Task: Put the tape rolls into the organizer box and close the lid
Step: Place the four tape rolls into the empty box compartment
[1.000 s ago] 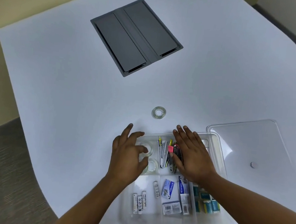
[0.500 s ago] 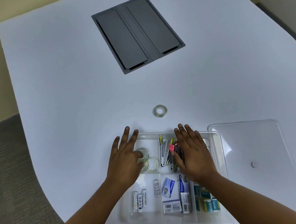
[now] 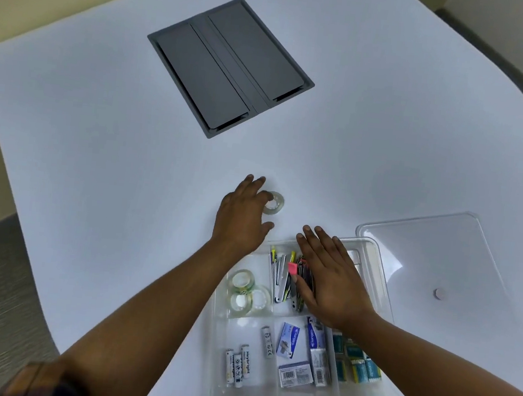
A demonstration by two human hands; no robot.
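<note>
A clear tape roll lies flat on the white table, just beyond the organizer box. My left hand is stretched out at its left side; fingertips touch its rim and the thumb is spread apart below it. The clear organizer box stands open. Three tape rolls sit in its upper left compartment. My right hand rests flat, fingers apart, on the pens and clips in the middle compartment. The clear lid lies on the table to the right of the box.
A dark grey cable hatch is set into the table farther back. Batteries, small staple boxes and teal packets fill the near compartments. The table edge curves along the left, with grey floor beyond.
My left hand has left the box's tape compartment and moved forward across the table to the loose roll. The right hand has stayed on the box.
</note>
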